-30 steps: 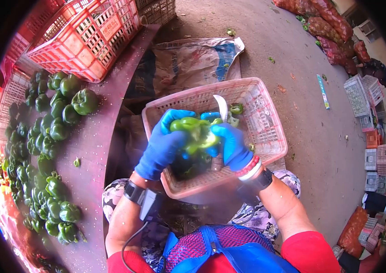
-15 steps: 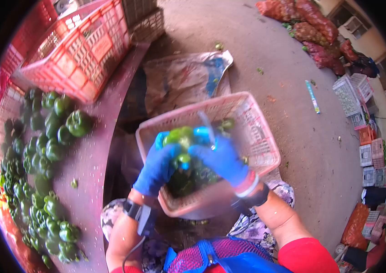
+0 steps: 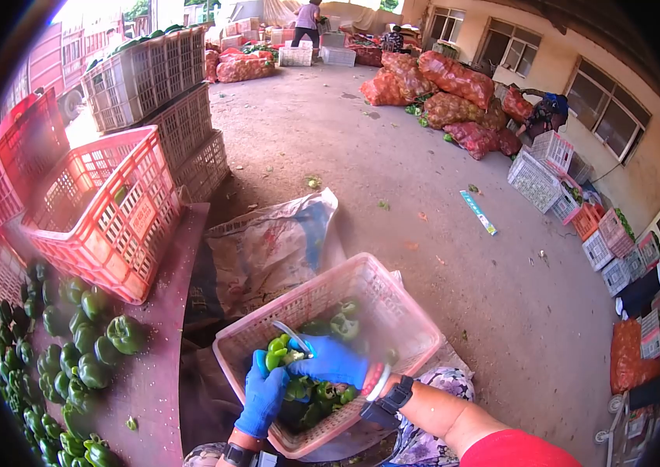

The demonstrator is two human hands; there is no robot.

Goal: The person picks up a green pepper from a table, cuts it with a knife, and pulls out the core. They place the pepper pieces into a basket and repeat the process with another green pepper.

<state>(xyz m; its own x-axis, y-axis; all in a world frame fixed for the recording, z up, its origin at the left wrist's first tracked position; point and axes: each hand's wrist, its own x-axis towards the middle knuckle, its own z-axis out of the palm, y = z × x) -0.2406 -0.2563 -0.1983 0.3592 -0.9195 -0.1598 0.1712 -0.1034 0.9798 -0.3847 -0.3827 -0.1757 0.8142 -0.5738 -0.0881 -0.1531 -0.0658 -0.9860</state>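
A piece of green bell pepper, its pale inside showing, is gripped in my blue-gloved left hand. My right hand, also gloved in blue, closes around a small knife whose thin curved blade points up and left beside the pepper. The right fingers press close to the pepper; the knife's handle is hidden in them. Both hands are over a pink plastic crate that stands in front of me. Cut green pepper pieces lie in it below my hands.
Whole green peppers cover much of the purplish table at left. A red-pink crate stands at its far end, near stacked crates. A sack lies beyond my crate. Filled net bags and people are farther off.
The view has tilted up, so the far yard shows and my crate sits lower. My right hand has turned sideways, with the knife now beside the pepper in my left hand.
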